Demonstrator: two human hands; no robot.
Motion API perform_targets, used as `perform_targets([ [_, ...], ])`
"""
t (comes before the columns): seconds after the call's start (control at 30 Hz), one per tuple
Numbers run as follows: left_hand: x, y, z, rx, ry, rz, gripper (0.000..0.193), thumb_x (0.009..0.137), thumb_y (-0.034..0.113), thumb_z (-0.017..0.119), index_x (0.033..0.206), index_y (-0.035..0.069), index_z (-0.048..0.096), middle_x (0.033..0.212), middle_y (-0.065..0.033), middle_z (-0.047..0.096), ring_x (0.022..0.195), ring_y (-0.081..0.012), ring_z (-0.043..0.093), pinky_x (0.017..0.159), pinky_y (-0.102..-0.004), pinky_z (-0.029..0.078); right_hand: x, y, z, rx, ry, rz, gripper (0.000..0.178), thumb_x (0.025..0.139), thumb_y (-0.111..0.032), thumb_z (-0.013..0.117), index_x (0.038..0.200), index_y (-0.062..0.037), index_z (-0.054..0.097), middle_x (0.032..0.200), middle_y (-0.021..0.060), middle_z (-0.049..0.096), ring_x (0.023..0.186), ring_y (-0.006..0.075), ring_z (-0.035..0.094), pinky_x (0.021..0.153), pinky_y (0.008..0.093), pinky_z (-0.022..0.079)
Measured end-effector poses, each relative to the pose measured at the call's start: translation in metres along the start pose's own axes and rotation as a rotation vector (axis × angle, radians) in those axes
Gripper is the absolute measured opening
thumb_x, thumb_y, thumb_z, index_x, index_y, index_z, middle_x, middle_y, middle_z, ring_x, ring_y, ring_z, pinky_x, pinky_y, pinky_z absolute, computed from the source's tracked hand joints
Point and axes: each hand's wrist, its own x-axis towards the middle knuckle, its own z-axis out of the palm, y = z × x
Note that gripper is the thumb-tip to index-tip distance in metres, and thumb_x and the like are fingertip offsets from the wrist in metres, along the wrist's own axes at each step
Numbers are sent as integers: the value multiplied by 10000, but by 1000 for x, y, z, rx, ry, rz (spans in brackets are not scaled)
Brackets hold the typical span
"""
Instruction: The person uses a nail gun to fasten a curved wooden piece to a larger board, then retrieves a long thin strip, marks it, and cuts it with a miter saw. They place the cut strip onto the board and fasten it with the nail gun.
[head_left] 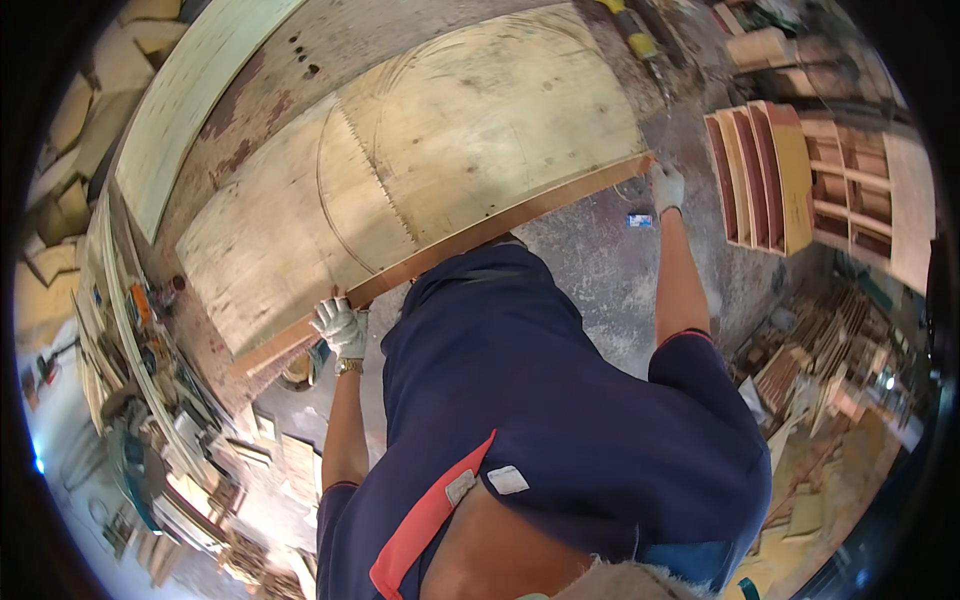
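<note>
I have a long, thin strip [450, 247] of brown wood in front of me. It runs along the near edge of the big pale sheet [490, 110], which lies on the tabletop [265, 105]. In my view, the strip slants up from left to right. It looks right up against the sheet, but I can't tell if the two are stuck together.

My left hand [342, 330] is a good way in from the left end, so a piece of the strip sticks out past it. My fingers there are bent over the wood and look to be grasping it. My right hand [667, 188] is out at the other end, and its fingers look curled on the tip of the strip. I can't see under the wood, so I can't tell where they press from below. I have pale gloves [351, 346] on.

I think the strip is light, since it is so thin, but being long could make it wobbly. It is likely stiff one way and bendy the other, so the middle might bow. I don't think it is slippery, but its edges might be rough. It shouldn't snap unless it gets bent hard. One hand near each end seems a good hold. The sheet looks much heavier.
</note>
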Motion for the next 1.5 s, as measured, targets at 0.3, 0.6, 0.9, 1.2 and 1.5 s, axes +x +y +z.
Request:
perform_targets([
  [0.3, 4, 2, -4, -22, -97, 58, 680, 724, 520, 743, 1318, 232, 580, 1393, -103, 557, 1218, -311, 531, 1029, -556, 384, -14, -20, 7, 337, 89, 84, 325, 916, -272, 676, 1105, -23, 767, 802, 25, 688, 674, 123, 617, 601, 288, 500],
  [0.6, 19, -1, -18, -57, -114, 183, 686, 787, 373, 672, 1441, 254, 502, 1537, -56, 464, 1255, -331, 514, 1051, -593, 379, 6, -9, 21, 219, 145, 33, 332, 918, -265, 693, 1123, -12, 757, 945, 64, 733, 806, 142, 680, 683, 288, 559],
  [0.9, 32, -5, -6, -144, 120, 386, 759, 823, 468, 714, 1482, 179, 470, 1585, -125, 414, 1457, -364, 386, 1165, -530, 335, -5, -31, 18, 350, 131, 125, 311, 846, -254, 681, 1048, -40, 780, 849, 148, 756, 751, 210, 747, 712, 323, 577],
  [1.2, 33, -6, -9, -157, 23, 369, 793, 764, 255, 743, 1490, 155, 441, 1594, -142, 391, 1452, -369, 375, 1164, -494, 338, 9, -17, 35, 399, 186, 108, 291, 828, -250, 711, 1022, -46, 788, 849, 121, 761, 757, 202, 734, 735, 334, 571],
  [1.5, 33, -8, -7, -84, 89, 421, 896, 746, 275, 770, 1534, 122, 373, 1608, -160, 355, 1464, -385, 342, 1198, -486, 310, -1, -28, 35, 595, 182, 223, 255, 884, -177, 740, 1063, 2, 774, 972, 88, 743, 831, 161, 699, 700, 306, 597],
])
